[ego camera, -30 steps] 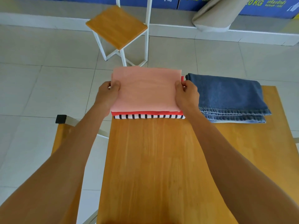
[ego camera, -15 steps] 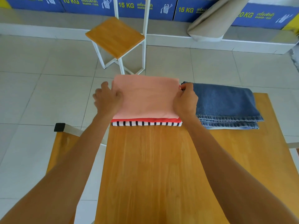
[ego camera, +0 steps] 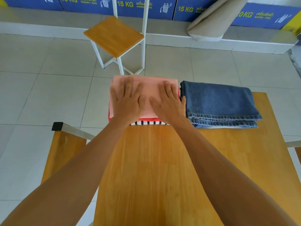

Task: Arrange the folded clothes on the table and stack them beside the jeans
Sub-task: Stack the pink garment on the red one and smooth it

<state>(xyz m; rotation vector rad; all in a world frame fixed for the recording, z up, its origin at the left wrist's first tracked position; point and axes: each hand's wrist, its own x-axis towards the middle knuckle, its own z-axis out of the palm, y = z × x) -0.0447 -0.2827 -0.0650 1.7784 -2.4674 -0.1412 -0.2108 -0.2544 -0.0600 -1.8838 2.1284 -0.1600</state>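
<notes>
Head camera: I see the left hand (ego camera: 128, 101) and right hand (ego camera: 167, 103) lying flat, fingers spread, grasping nothing — on the pink shirt (ego camera: 149, 88) topping the stack just beside the jeans (ego camera: 218, 100) on the worktop (ego camera: 154, 168).

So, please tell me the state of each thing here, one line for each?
pink garment: folded, top of the stack
red garment: folded, under the pink
striped garment: folded, bottom
jeans: folded, right of the stack
left hand: open, flat on pink
right hand: open, flat on pink
</notes>
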